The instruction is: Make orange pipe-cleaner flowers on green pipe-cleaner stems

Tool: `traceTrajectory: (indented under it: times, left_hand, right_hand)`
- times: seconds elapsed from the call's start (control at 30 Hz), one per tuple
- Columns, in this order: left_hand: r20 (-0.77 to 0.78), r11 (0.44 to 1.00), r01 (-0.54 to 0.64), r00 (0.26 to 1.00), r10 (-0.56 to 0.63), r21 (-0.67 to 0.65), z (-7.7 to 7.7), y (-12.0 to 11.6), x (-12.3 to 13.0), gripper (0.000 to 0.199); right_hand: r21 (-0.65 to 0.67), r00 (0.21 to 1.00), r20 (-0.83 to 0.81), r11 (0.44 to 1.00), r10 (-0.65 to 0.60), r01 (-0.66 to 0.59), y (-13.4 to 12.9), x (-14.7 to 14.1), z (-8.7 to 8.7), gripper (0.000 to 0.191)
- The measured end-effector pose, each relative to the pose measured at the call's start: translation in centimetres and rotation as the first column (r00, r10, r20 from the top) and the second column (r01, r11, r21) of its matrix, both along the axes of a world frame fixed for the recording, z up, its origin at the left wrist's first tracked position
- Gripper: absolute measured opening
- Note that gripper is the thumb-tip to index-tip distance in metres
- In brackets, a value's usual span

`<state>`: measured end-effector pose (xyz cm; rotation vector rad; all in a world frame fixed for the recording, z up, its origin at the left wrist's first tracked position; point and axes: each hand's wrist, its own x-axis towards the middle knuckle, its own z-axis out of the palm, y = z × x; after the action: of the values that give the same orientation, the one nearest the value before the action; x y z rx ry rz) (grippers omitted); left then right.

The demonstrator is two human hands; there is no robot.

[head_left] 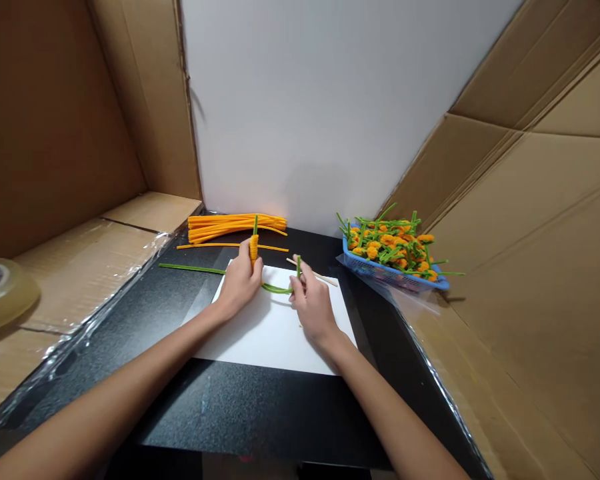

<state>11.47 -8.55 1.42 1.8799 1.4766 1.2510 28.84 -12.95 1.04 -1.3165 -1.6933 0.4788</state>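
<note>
"So, what does the left hand (241, 283) have?"

"Its fingers are curled tightly around a tight orange coil (253, 248), held upright, with a green pipe-cleaner stem (255, 227) rising from the top."

"And the right hand (313, 300)?"

"It's pinching a curved green pipe cleaner (277, 289) between thumb and fingers, and the short end (299, 267) points up. That piece arcs toward the left hand, but where it ends is hidden. Another green length (190, 269) sticks out past the left hand, and it may be the same piece; I can't tell."

"How should that hold be kept?"

"I'd say the left hand should stay firm on the coil so the turns don't slip, while the right pinches close to the bend for better control."

"What's around them?"

"Both hands are above a white paper sheet (270, 340) on a black tabletop (260, 407). Ahead of the left hand are a bundle of orange pipe cleaners (237, 228) and a loose orange strand (215, 245). Beyond the right hand lie a wooden stick (313, 271) and a blue plastic basket (395, 279) of orange-and-green pipe-cleaner flowers (390, 243)."
</note>
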Motion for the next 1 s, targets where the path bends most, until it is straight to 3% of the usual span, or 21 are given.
traceTrajectory:
  times: [0.13, 0.27, 0.4, 0.5, 0.8, 0.93, 1.0]
  left_hand:
    - [-0.336, 0.996, 0.073, 0.940, -0.054, 0.045, -0.2, -0.8, 0.4, 0.048]
    - [-0.530, 0.981, 0.194, 0.833, -0.160, 0.009, -0.3, -1.1, 0.7, 0.028]
    - [-0.528, 0.962, 0.271, 0.819, -0.224, 0.012, -0.5, -0.8, 0.5, 0.032]
    - [-0.477, 0.943, 0.330, 0.835, -0.273, 0.038, -0.7, -0.4, 0.3, 0.036]
    - [-0.467, 0.907, 0.416, 0.816, -0.341, 0.065, -0.9, -0.3, 0.2, 0.042]
    - [-0.469, 0.897, 0.439, 0.802, -0.370, 0.045, -0.7, -0.6, 0.3, 0.044]
    - [-0.495, 0.892, 0.451, 0.782, -0.378, 0.031, -0.6, -0.7, 0.4, 0.045]
  right_hand:
    - [0.092, 0.978, -0.065, 0.975, -0.196, 0.202, 0.2, 0.6, 0.7, 0.045]
    - [0.232, 0.945, 0.138, 0.937, -0.298, 0.262, 0.1, 1.5, 1.6, 0.029]
    - [0.310, 0.870, 0.427, 0.944, -0.247, 0.116, -0.1, 2.1, 2.0, 0.031]
    - [0.308, 0.788, 0.562, 0.948, -0.250, 0.082, -0.2, 2.1, 2.0, 0.037]
    - [0.346, 0.687, 0.655, 0.933, -0.314, 0.096, -0.3, 2.1, 2.4, 0.034]
    - [0.306, 0.639, 0.723, 0.951, -0.261, 0.042, -0.4, 1.6, 2.3, 0.029]
    - [0.292, 0.660, 0.717, 0.957, -0.225, 0.010, -0.4, 1.4, 2.2, 0.028]
